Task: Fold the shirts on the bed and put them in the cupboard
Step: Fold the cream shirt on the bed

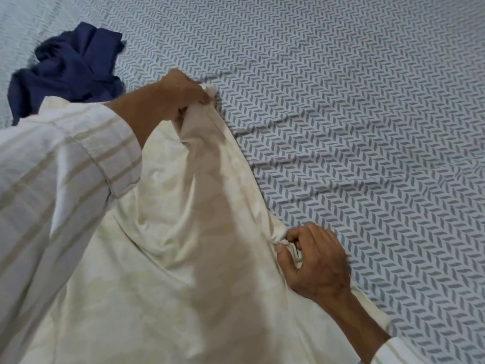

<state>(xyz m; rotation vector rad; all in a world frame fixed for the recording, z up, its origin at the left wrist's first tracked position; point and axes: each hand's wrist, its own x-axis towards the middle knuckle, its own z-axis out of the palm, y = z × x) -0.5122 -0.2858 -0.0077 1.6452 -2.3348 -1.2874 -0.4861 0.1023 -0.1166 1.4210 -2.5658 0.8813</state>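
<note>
A cream shirt (189,232) with a faint pale pattern hangs and spreads over the near side of the bed (354,114). My left hand (183,94) grips its upper edge, bunched in curled fingers, lifted a little above the sheet. My right hand (315,261) pinches the same edge lower down, near the bed surface, thumb and fingers closed on a fold. The edge runs taut between both hands. A crumpled dark blue shirt (68,67) lies on the bed at the far left, behind my left arm.
The bed sheet is white with a grey-blue herringbone leaf print and fills the right and top of the view. My left sleeve (60,166), cream with tan stripes, covers the lower left. No cupboard shows.
</note>
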